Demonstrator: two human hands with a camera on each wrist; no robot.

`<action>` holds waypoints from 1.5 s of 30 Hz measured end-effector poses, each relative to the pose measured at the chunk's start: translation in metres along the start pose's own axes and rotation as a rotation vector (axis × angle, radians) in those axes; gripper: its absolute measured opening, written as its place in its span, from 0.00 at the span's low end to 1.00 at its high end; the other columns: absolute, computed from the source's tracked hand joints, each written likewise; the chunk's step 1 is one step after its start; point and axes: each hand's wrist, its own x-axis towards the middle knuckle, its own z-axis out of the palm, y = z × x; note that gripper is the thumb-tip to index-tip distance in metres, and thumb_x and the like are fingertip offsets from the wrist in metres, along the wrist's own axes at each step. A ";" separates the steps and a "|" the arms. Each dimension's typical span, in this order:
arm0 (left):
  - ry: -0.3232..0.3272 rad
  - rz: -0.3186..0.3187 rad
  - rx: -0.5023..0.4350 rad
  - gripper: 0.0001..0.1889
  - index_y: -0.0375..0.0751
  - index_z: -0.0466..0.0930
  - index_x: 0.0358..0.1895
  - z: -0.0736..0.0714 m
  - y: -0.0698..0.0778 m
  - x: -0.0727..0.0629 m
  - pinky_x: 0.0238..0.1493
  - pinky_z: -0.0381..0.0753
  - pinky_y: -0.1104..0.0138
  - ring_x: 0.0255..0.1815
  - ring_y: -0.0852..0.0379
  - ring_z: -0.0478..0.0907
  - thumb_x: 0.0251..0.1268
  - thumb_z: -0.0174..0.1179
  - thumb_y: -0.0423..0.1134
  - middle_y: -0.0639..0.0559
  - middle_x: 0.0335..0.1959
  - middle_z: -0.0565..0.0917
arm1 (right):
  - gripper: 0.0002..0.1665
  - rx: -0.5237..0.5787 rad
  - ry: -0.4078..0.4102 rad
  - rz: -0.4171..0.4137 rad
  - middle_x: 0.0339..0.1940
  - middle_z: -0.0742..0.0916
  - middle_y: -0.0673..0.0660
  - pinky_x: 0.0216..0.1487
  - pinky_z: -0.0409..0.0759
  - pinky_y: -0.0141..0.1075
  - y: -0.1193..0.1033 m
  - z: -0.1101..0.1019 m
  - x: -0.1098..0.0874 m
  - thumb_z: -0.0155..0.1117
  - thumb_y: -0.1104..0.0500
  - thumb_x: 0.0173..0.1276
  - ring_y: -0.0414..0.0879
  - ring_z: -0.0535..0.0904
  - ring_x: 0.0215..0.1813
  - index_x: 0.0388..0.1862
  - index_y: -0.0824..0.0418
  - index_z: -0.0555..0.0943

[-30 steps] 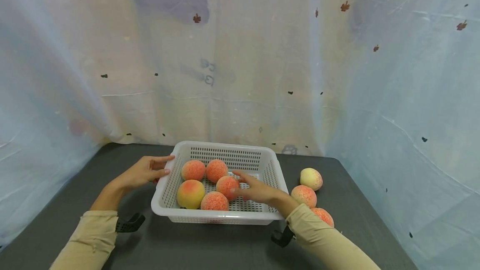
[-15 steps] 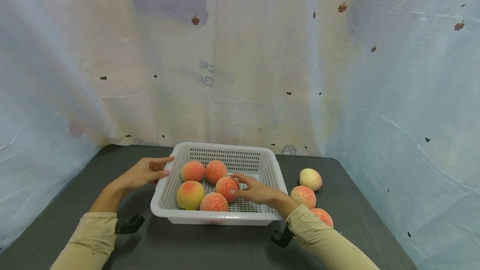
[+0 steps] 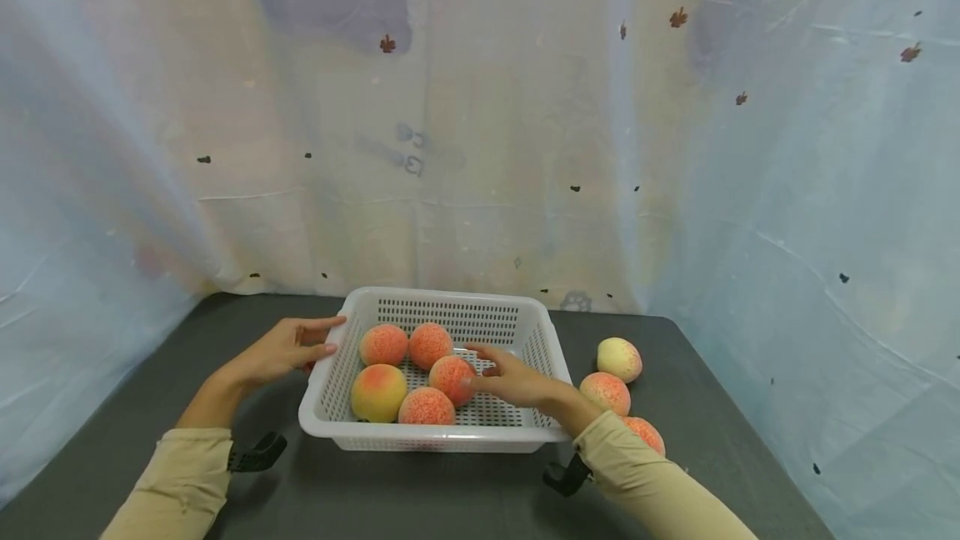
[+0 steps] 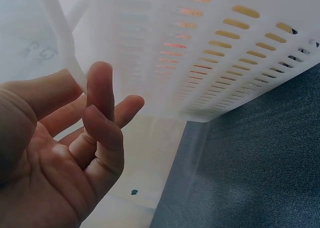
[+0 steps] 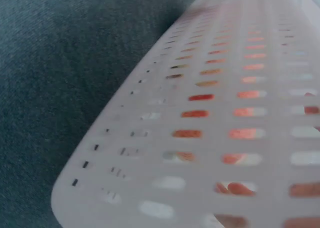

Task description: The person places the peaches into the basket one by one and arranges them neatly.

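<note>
A white slotted plastic basket (image 3: 525,433) stands on the dark table, holding several peaches. At its left side my left hand (image 3: 281,350) pinches the rim between thumb and fingers; the left wrist view shows that hand (image 4: 65,153) against the basket wall (image 4: 150,18). Inside the basket, my right hand (image 3: 513,377) is at an orange-red peach (image 3: 450,377), thumb overlapping its right side and index finger extended just behind it. Around it lie two red peaches (image 3: 431,345) at the back, a yellow one (image 3: 378,392) and another red one (image 3: 427,407) in front.
Right of the basket, a pale yellow peach (image 3: 619,359), a pinkish peach (image 3: 606,392) and an orange one (image 3: 645,433) lie in a row on the table (image 3: 712,407), the last partly behind the right sleeve. A patterned curtain (image 3: 480,148) hangs behind.
Half a second ago the right fingertips drew in closer around the peach; now they are slightly spread again. The left hand and the basket keep their places, with a slight shift of the head view.
</note>
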 end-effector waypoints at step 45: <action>-0.002 0.026 0.007 0.37 0.33 0.56 0.79 0.000 0.000 -0.001 0.36 0.86 0.62 0.36 0.55 0.85 0.74 0.60 0.42 0.27 0.65 0.77 | 0.34 0.038 0.143 -0.122 0.79 0.67 0.66 0.70 0.72 0.58 -0.005 -0.069 -0.057 0.55 0.50 0.80 0.66 0.67 0.76 0.79 0.59 0.62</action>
